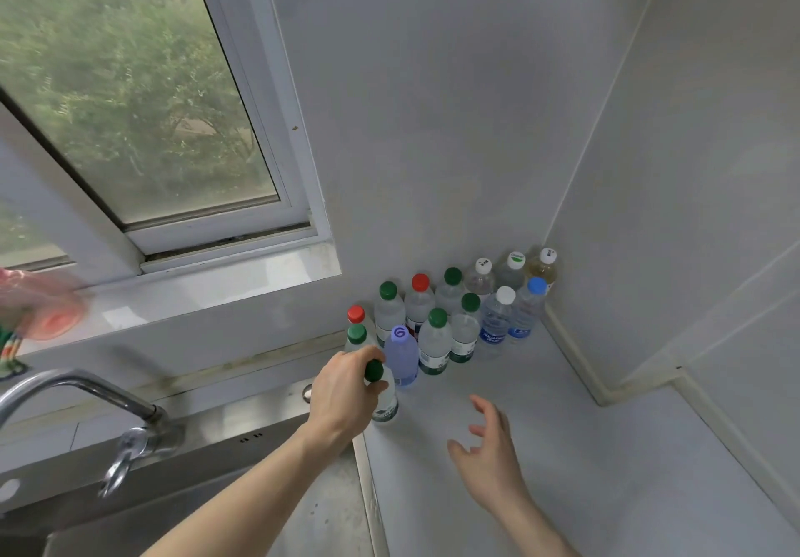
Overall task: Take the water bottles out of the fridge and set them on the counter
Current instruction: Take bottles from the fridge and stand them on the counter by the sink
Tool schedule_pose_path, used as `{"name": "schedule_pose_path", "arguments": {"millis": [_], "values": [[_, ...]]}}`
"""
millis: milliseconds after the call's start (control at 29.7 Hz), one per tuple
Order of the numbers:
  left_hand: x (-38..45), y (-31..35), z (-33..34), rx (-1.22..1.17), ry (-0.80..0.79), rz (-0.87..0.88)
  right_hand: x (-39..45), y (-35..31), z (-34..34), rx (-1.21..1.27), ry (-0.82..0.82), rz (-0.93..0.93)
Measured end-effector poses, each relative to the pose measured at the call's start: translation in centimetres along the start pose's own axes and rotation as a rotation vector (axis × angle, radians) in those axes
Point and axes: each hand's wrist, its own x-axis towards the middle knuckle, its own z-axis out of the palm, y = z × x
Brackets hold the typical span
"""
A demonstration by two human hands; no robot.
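1. In the corner of the grey counter (562,470), about thirteen capped clear plastic water bottles (450,318) already stand clustered.
2. The left hand (342,392) grips another green-capped clear bottle (381,392), standing at the cluster's front.
3. The right hand (489,452) hovers spread, holding nothing.
4. The fridge is out of view, so what remains is unknowable.

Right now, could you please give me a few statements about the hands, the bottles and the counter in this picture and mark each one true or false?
1. The left hand grips a green-capped bottle near its neck. True.
2. The right hand holds a bottle. False: it is open over the counter and holds nothing.
3. The purple bottle lies on its side. False: it stands upright.
4. A blue-capped bottle stands near the wall corner. True.
5. The faucet is to the right of the bottles. False: it is to their left, over the sink.
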Motion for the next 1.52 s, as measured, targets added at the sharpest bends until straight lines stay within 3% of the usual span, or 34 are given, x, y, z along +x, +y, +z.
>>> {"name": "schedule_pose_path", "arguments": {"millis": [607,877,1180,1517], "values": [[-1.2,0.5,-0.5,0.089,-0.035,0.103,-5.4,-1.7,-2.4,-0.014,-0.034,-0.054],[-8.3,-1.4,-2.0,-0.115,-0.118,0.205,-11.3,-1.3,-3.6,-0.106,-0.008,-0.088],[-15.4,-2.7,-4.0,-0.123,-0.435,0.571,-23.1,-2.1,-0.5,-0.15,0.154,-0.014],[-21.6,0.5,-4.4,-0.14,-0.596,0.897,-38.5,0.9,-0.1,-0.05,0.472,0.138]]}}
